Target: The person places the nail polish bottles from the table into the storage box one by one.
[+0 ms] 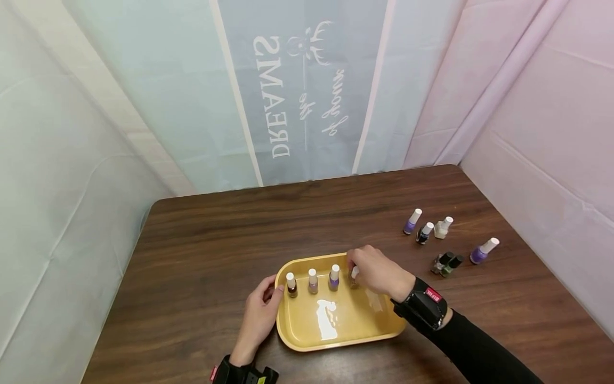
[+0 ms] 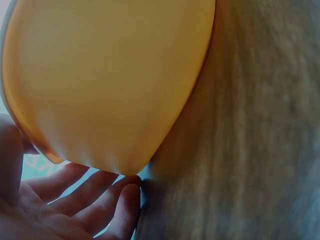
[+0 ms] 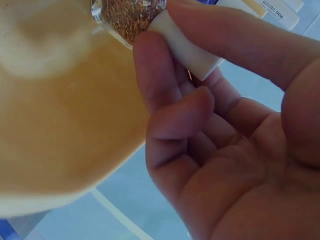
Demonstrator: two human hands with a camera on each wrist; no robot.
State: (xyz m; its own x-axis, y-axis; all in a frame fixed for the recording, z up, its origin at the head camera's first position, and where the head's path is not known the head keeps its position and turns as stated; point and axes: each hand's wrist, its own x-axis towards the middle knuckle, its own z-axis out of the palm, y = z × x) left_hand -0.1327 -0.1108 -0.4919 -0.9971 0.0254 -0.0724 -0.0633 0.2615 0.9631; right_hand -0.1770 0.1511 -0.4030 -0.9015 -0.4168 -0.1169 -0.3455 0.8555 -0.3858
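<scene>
My left hand (image 1: 259, 314) grips the left rim of a yellow tray (image 1: 345, 322), thumb on the rim and fingers against the outer side, as the left wrist view also shows. At the tray's far right part, my right hand (image 1: 379, 272) pinches a nail polish bottle (image 3: 131, 20) by its white cap (image 3: 187, 47). Copper glitter fills that bottle. In a row to its left inside the tray stand a dark nail polish (image 1: 291, 288), a pale pink one (image 1: 313, 282) and a purple one (image 1: 334, 279), all white-capped and upright.
Right of the tray on the brown wooden table (image 1: 206, 256) are a purple bottle (image 1: 411, 222), a black bottle (image 1: 424, 233), a white bottle (image 1: 442, 228), another purple bottle (image 1: 483, 250) and two black-capped bottles (image 1: 447, 264) side by side. Fabric curtains (image 1: 307, 106) stand behind and beside the table.
</scene>
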